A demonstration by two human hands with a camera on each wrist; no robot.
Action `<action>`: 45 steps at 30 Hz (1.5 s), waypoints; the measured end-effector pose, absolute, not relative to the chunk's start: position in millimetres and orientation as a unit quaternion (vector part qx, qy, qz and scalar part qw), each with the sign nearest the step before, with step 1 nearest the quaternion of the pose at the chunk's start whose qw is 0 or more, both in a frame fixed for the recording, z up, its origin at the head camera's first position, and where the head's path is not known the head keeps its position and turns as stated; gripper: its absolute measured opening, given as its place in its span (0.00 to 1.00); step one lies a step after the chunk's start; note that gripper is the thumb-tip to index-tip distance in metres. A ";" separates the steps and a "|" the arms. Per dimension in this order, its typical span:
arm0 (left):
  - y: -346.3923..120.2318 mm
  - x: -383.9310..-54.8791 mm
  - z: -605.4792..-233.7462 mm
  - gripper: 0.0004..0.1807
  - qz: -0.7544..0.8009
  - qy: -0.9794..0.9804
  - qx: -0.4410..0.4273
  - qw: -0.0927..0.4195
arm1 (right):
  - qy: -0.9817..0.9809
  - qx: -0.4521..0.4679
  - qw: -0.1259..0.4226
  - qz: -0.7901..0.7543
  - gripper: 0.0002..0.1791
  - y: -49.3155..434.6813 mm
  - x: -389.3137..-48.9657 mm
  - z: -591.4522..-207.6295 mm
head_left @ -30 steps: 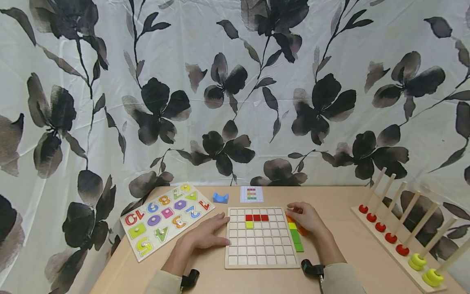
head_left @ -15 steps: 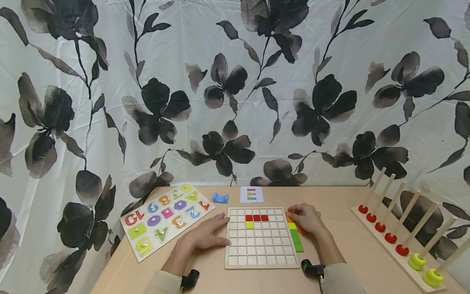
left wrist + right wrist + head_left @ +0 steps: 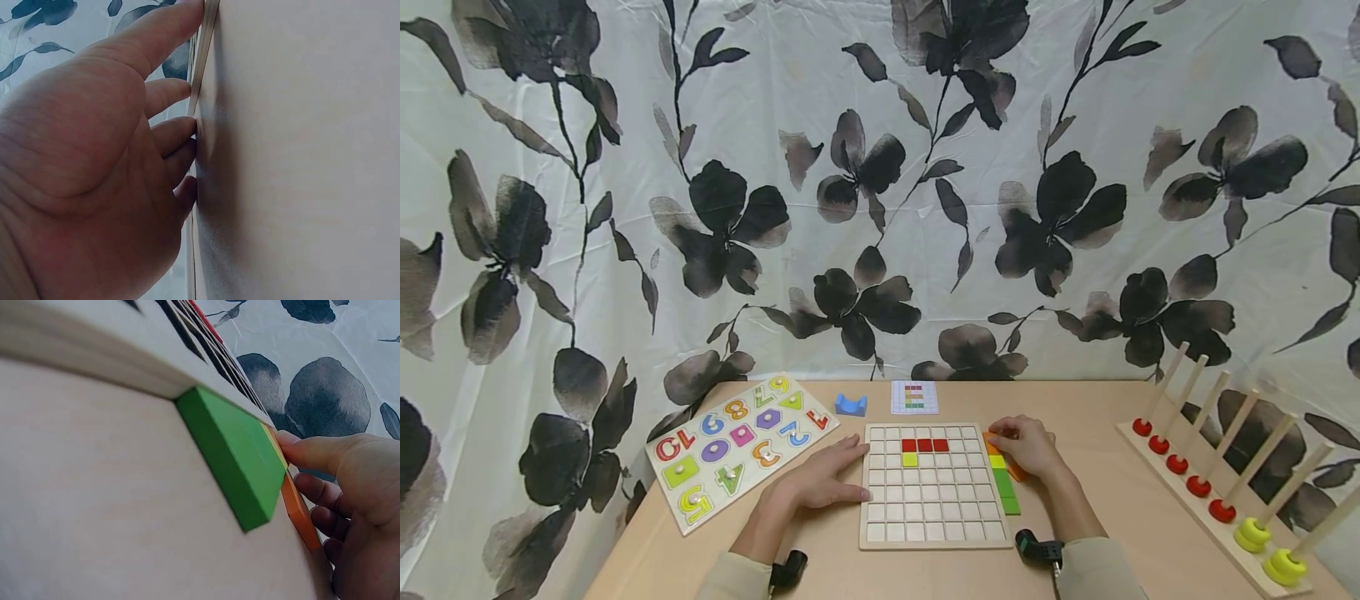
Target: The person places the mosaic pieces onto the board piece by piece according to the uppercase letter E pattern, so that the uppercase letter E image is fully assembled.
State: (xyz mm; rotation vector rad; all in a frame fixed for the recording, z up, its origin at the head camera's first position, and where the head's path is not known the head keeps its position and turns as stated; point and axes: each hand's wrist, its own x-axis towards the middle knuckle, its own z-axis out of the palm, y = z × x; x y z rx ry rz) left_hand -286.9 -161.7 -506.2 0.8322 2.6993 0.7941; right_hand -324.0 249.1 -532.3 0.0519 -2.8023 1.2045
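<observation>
A light wooden grid board (image 3: 936, 527) lies in the middle of the table. Three red squares (image 3: 925, 445) form a row in its upper part, with one yellow square (image 3: 910, 459) under the left one. My left hand (image 3: 824, 475) rests at the board's left edge, fingers extended, seen also in the left wrist view. Along the right edge lie green tiles (image 3: 1006, 492), a yellow tile (image 3: 997, 460) and orange tiles (image 3: 1017, 472). My right hand (image 3: 1030, 446) rests by the orange ones. In the right wrist view its thumb touches the tile row; its other fingers bend loosely.
Behind the board lie a pattern card (image 3: 925, 407) and a blue curved piece (image 3: 851, 405). To the left is a number puzzle board (image 3: 689, 521). A peg stand (image 3: 1225, 533) with red and yellow rings stands at right. A floral curtain (image 3: 820, 75) hangs behind the table.
My right hand has shifted very slightly at the orange tiles. The left hand, the board and its squares stay as they were.
</observation>
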 end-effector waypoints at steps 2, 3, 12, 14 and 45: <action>-161.8 -286.8 -506.2 0.47 0.269 0.915 0.282 0.103 | -0.917 0.015 0.046 0.395 0.11 248.9 -324.6 -532.7; -161.8 -286.8 -506.1 0.47 0.269 0.915 0.282 0.103 | -0.917 0.014 0.047 0.395 0.11 248.9 -324.9 -533.0; -161.7 -287.1 -506.3 0.47 0.271 0.914 0.282 0.105 | -0.910 0.023 0.058 0.409 0.07 248.6 -326.5 -532.7; -161.7 -287.1 -506.9 0.47 0.271 0.914 0.282 0.105 | -0.907 0.023 0.062 0.416 0.06 248.3 -326.0 -532.3; -159.8 -288.8 -508.2 0.48 0.272 0.915 0.277 0.107 | -0.824 0.163 0.045 0.540 0.17 211.2 -318.7 -489.8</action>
